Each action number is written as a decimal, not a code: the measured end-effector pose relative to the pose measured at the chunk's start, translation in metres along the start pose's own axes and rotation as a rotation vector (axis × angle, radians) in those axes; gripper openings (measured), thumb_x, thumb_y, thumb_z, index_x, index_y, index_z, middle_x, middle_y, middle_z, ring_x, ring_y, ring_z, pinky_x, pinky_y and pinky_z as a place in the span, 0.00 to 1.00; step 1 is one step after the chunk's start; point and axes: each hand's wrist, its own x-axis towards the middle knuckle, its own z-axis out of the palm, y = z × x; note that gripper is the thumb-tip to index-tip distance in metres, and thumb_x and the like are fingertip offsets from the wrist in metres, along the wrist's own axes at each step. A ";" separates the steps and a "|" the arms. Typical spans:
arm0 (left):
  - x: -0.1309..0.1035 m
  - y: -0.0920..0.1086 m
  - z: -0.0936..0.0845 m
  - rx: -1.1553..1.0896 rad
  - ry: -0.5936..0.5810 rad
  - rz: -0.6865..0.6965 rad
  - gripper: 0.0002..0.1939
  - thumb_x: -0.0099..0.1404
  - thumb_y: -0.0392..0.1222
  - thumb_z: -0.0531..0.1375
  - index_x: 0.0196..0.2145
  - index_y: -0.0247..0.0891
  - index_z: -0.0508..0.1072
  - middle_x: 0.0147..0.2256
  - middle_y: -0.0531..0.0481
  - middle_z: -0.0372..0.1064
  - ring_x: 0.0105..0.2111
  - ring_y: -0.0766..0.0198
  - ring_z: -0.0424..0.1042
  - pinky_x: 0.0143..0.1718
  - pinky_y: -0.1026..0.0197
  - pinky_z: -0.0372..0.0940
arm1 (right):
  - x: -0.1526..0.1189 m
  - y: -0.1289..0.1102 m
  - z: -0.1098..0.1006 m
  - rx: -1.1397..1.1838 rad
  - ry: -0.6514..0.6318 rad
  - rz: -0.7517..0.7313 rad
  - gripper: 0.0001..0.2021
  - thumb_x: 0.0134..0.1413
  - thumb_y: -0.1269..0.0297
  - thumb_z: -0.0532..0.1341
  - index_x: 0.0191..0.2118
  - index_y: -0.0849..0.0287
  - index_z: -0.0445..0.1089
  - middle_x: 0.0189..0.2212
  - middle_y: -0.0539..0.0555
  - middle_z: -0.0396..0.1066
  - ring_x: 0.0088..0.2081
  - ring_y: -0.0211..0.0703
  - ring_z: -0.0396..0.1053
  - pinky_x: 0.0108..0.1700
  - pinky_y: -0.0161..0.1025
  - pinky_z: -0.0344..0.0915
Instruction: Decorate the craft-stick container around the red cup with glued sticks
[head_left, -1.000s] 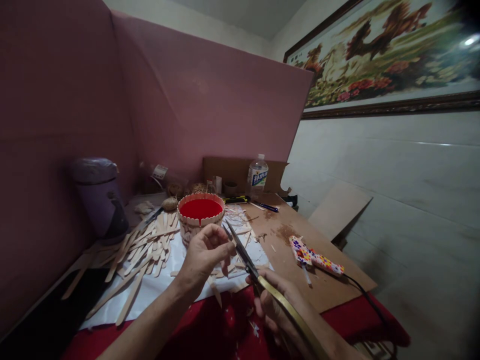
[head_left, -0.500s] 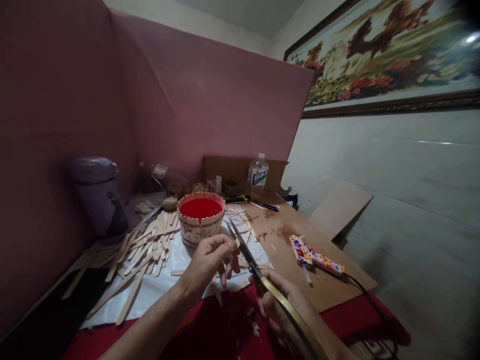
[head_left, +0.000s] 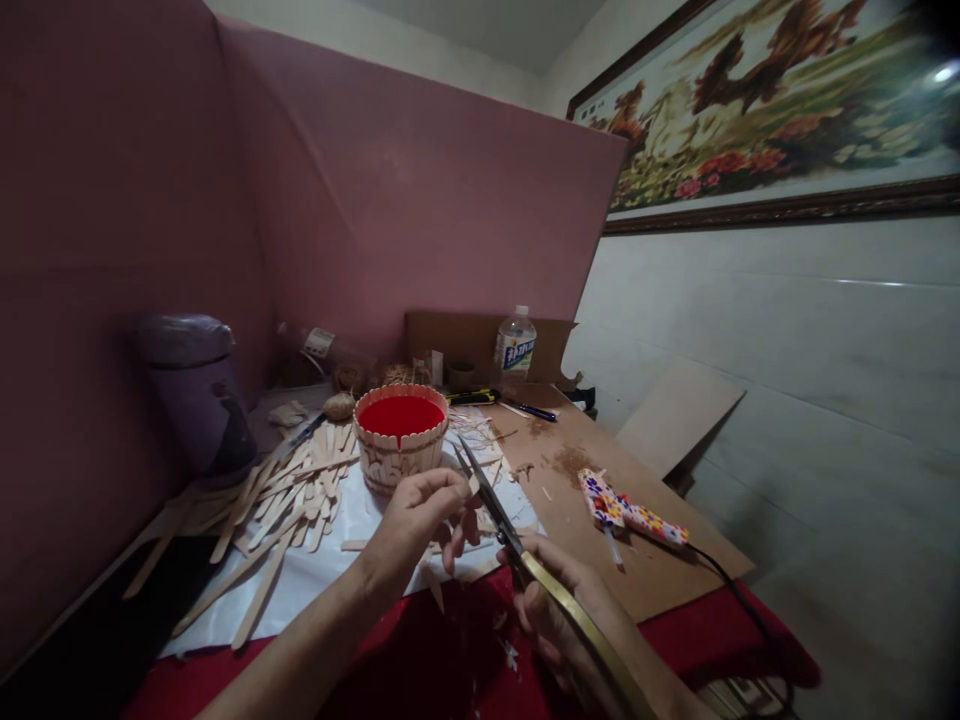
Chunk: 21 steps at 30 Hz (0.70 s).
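My left hand [head_left: 431, 510] pinches a small piece of wooden stick [head_left: 474, 485] between thumb and fingertips. Its end lies at the blades of a pair of scissors [head_left: 495, 510], which are slightly parted. My right hand [head_left: 559, 600] is closed round the brass-coloured handles of the scissors. Just beyond my left hand stands a round pot [head_left: 401, 460], red inside and faced with short pale wooden sticks. Small offcuts [head_left: 510, 655] lie on the red cloth [head_left: 420, 650] beneath my hands.
Flat wooden craft sticks [head_left: 300, 490] are heaped at left on white sheeting [head_left: 337, 575]. A flower-patterned glue gun [head_left: 630, 515] with a cord lies on a brown board [head_left: 660, 580]. Behind are a plastic bottle [head_left: 516, 345], a utility knife [head_left: 474, 397] and a purple cylinder [head_left: 199, 400].
The wooden piece in my left hand has turned slightly at the blades and shows a little more. Both hands stay almost where they were.
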 end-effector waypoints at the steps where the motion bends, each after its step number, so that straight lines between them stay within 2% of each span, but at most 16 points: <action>1: 0.000 0.000 0.000 0.000 -0.001 0.001 0.12 0.61 0.45 0.57 0.24 0.34 0.67 0.19 0.51 0.69 0.12 0.74 0.60 0.14 0.71 0.53 | 0.000 -0.001 -0.001 -0.007 -0.006 0.000 0.36 0.41 0.31 0.58 0.45 0.59 0.61 0.19 0.42 0.55 0.14 0.25 0.47 0.14 0.26 0.47; 6: 0.000 -0.003 -0.001 -0.012 -0.014 0.011 0.12 0.61 0.44 0.57 0.24 0.34 0.67 0.18 0.50 0.70 0.12 0.73 0.61 0.14 0.71 0.53 | 0.003 0.002 -0.001 -0.027 0.001 0.005 0.36 0.40 0.30 0.58 0.44 0.59 0.62 0.19 0.43 0.57 0.14 0.25 0.47 0.14 0.26 0.47; 9: -0.001 -0.004 -0.002 -0.029 -0.016 0.015 0.13 0.61 0.45 0.57 0.23 0.35 0.67 0.18 0.51 0.70 0.12 0.72 0.61 0.13 0.71 0.53 | 0.004 0.002 0.002 0.069 -0.010 0.096 0.38 0.36 0.28 0.58 0.42 0.59 0.62 0.17 0.42 0.58 0.13 0.26 0.47 0.13 0.26 0.48; 12: 0.000 -0.004 -0.002 -0.051 -0.015 0.015 0.13 0.60 0.44 0.57 0.22 0.35 0.67 0.18 0.50 0.70 0.12 0.72 0.61 0.13 0.70 0.54 | -0.001 -0.008 0.007 0.137 -0.021 0.186 0.37 0.36 0.26 0.54 0.39 0.57 0.62 0.16 0.43 0.59 0.13 0.29 0.51 0.14 0.27 0.51; 15: 0.001 -0.004 -0.001 -0.077 -0.012 0.020 0.12 0.59 0.43 0.58 0.22 0.34 0.67 0.17 0.50 0.69 0.12 0.72 0.60 0.13 0.71 0.54 | -0.012 -0.024 0.010 0.144 -0.004 0.173 0.32 0.40 0.30 0.57 0.33 0.58 0.63 0.21 0.46 0.64 0.19 0.29 0.57 0.21 0.27 0.57; 17: 0.001 -0.003 -0.001 -0.092 -0.012 0.021 0.12 0.59 0.43 0.58 0.23 0.34 0.67 0.17 0.50 0.70 0.12 0.72 0.60 0.12 0.70 0.54 | -0.016 -0.032 0.012 0.144 0.004 0.159 0.32 0.38 0.29 0.58 0.31 0.58 0.63 0.21 0.46 0.63 0.19 0.29 0.56 0.22 0.27 0.56; 21: -0.001 -0.002 0.001 -0.092 -0.012 0.018 0.12 0.59 0.45 0.58 0.23 0.35 0.67 0.17 0.50 0.70 0.11 0.71 0.61 0.11 0.70 0.55 | -0.012 -0.035 0.015 0.128 0.025 0.145 0.34 0.34 0.28 0.58 0.34 0.57 0.62 0.16 0.43 0.58 0.17 0.31 0.53 0.19 0.28 0.52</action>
